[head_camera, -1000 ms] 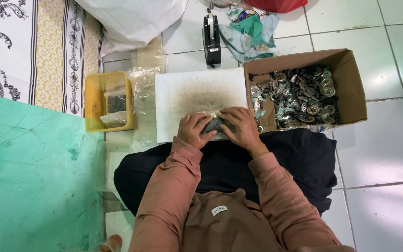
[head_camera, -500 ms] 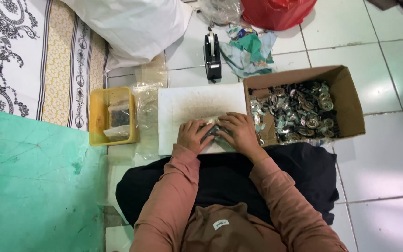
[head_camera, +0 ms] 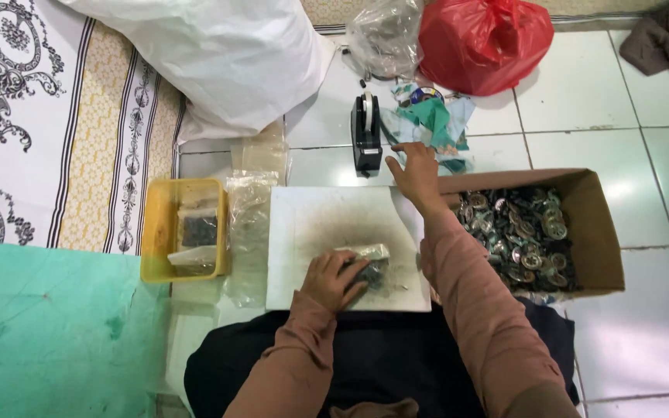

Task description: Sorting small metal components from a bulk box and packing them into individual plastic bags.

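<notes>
The small clear packet of dark parts (head_camera: 365,263) lies near the front edge of the smudged white board (head_camera: 327,224), pinned under the left hand (head_camera: 333,280), whose fingers curl flat over it. The right hand (head_camera: 416,176), on the packet half a second ago, has reached to one o'clock, open and empty, beside the black tape dispenser (head_camera: 366,133) (sealing seems near). At three o'clock sits the cardboard box (head_camera: 599,232) of metal pieces; at nine, the yellow tray (head_camera: 158,232).

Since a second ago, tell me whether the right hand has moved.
Yes. The right hand left the small packet on the white board and reached forward beside the tape dispenser.
</notes>
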